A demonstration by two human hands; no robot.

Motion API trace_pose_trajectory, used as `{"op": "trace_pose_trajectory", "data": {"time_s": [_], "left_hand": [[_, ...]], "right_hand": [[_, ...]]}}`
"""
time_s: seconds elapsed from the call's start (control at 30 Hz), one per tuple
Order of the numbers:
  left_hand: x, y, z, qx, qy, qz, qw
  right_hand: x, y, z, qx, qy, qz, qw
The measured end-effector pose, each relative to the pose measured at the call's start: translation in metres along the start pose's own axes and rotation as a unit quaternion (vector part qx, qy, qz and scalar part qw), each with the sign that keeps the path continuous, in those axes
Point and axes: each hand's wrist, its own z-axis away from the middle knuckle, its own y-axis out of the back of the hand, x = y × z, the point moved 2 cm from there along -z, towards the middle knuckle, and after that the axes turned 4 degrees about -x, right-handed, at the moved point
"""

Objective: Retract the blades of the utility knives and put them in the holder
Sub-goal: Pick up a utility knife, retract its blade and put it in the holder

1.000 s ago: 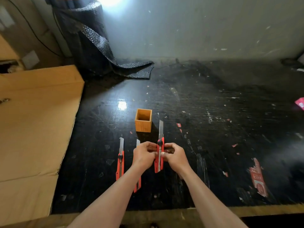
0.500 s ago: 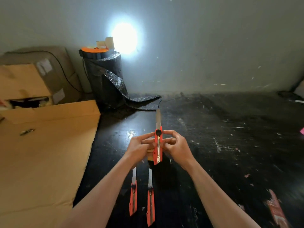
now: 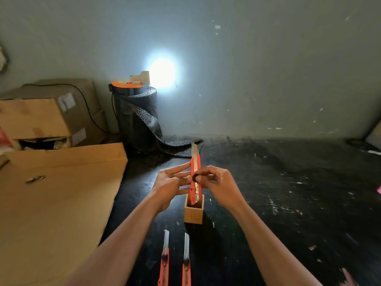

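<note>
Head view: on the left, a flat sheet of cardboard (image 3: pixel 53 203) covers part of the dark counter (image 3: pixel 288 203), with a cardboard box (image 3: pixel 41 114) behind it and a roll of black mesh matting (image 3: pixel 136 116) standing against the far wall, a lamp's glare just above it. Near the centre, the left hand (image 3: pixel 169 182) steadies a red utility knife (image 3: pixel 194 178) held upright above the counter, its fingers (image 3: pixel 179 168) stretched flat against the knife's left side, apparently to brace the body rather than wrap it. The blade (image 3: pixel 194 149) points up and away from the person and shows only a short way past the red casing, so it appears partly drawn in. The right hand (image 3: pixel 218 182) has thumb and fingertips pinched together on the black slider knob (image 3: pixel 194 178), the likely reason for the two-handed hold: one hand fixes the handle while the other works the lock. Directly below, the knife's butt end overlaps the open mouth of the wooden holder (image 3: pixel 193 213), though whether it is inside cannot be told. Nearer the person, two more utility knives (image 3: pixel 166 263) (image 3: pixel 186 265) lie side by side on the counter, blades out, awaiting their turn.
</note>
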Motion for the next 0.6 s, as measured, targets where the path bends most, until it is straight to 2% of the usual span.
{"op": "trace_pose_trajectory", "data": {"time_s": [0.23, 0.4, 0.6], "left_hand": [[0.017, 0.003, 0.0, 0.027, -0.017, -0.008, 0.999], [0.018, 0.004, 0.001, 0.043, -0.031, -0.014, 0.999], [0.019, -0.002, 0.004, 0.044, -0.041, -0.023, 0.998]], "right_hand": [[0.007, -0.014, 0.013, -0.01, -0.015, -0.01, 1.0], [0.001, -0.017, 0.018, -0.021, 0.001, 0.06, 0.998], [0.0, -0.02, 0.018, 0.021, -0.019, 0.066, 0.997]]}}
